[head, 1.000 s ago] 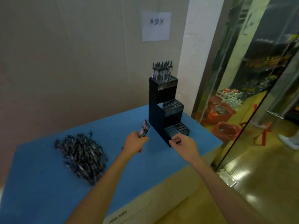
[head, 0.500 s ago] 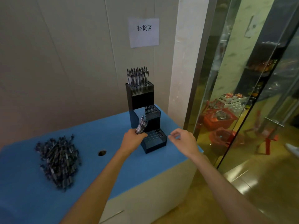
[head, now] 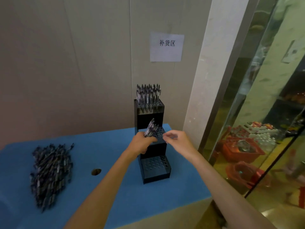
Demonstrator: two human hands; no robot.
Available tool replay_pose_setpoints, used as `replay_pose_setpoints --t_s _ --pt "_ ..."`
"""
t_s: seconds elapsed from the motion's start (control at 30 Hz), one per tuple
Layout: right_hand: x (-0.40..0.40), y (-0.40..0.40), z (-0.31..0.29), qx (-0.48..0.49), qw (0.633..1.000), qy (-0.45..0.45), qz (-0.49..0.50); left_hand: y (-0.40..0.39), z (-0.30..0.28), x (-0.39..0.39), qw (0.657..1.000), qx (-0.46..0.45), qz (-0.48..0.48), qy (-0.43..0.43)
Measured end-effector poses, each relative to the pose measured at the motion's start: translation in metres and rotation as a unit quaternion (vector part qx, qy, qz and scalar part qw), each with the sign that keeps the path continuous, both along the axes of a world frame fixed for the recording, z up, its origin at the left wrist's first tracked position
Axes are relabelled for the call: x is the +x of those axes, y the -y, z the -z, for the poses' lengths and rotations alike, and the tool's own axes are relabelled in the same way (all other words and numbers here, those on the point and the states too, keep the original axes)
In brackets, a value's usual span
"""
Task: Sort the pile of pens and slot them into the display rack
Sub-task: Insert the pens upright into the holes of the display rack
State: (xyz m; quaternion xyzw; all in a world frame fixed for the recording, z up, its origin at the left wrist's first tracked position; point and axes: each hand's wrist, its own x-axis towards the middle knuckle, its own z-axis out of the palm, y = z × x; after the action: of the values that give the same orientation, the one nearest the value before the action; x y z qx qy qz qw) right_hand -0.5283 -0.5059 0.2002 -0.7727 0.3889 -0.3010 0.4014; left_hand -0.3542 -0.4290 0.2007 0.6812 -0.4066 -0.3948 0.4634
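Note:
A black three-step display rack [head: 154,171] stands on the blue table [head: 115,195] near the wall. Its top step holds several pens [head: 148,94]; the middle and bottom steps show bare holes. My left hand [head: 142,143] grips a small bundle of pens [head: 150,128] upright in front of the middle step. My right hand [head: 177,142] hovers just right of the bundle, its fingers curled toward the pens; whether it pinches one I cannot tell. A big loose pile of pens [head: 51,171] lies at the table's left.
A round hole [head: 96,171] sits in the table top between pile and rack. A paper sign [head: 166,47] hangs on the wall. A glass partition [head: 255,113] stands at the right, with red baskets [head: 242,149] behind it.
My view has shifted, so the rack now sits nearer the centre. My right hand has risen from the bottom step to the pen bundle. My left hand lifted the bundle up to the middle step.

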Motion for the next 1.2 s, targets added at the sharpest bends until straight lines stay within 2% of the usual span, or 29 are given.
replay_pose_setpoints --t_s 0.2,0.3,0.57,0.9,1.03,1.1,1.2 --pt "0.031 0.033 -0.024 0.113 0.986 0.108 -0.060 0.027 -0.019 0.008 0.999 -0.024 -0.002 -0.033" --pt "0.041 0.042 -0.028 0.150 0.976 0.132 -0.084 0.033 -0.027 0.007 0.998 -0.029 0.003 -0.057" --pt "0.052 0.066 -0.039 0.176 0.959 0.170 -0.141 0.048 -0.041 0.004 0.996 -0.027 -0.018 -0.080" --pt "0.064 0.105 -0.058 0.187 0.955 0.196 -0.117 0.073 -0.057 0.007 0.996 -0.034 -0.058 -0.061" --pt "0.070 0.125 -0.074 0.234 0.928 0.280 -0.076 0.076 -0.055 0.018 0.996 -0.026 -0.075 -0.047" --pt "0.070 0.139 -0.087 0.193 0.934 0.299 -0.033 0.075 -0.055 0.025 0.994 -0.033 -0.101 -0.038" --pt "0.076 0.159 -0.101 0.038 0.965 0.260 0.011 0.074 -0.059 0.036 0.987 -0.059 -0.151 -0.009"
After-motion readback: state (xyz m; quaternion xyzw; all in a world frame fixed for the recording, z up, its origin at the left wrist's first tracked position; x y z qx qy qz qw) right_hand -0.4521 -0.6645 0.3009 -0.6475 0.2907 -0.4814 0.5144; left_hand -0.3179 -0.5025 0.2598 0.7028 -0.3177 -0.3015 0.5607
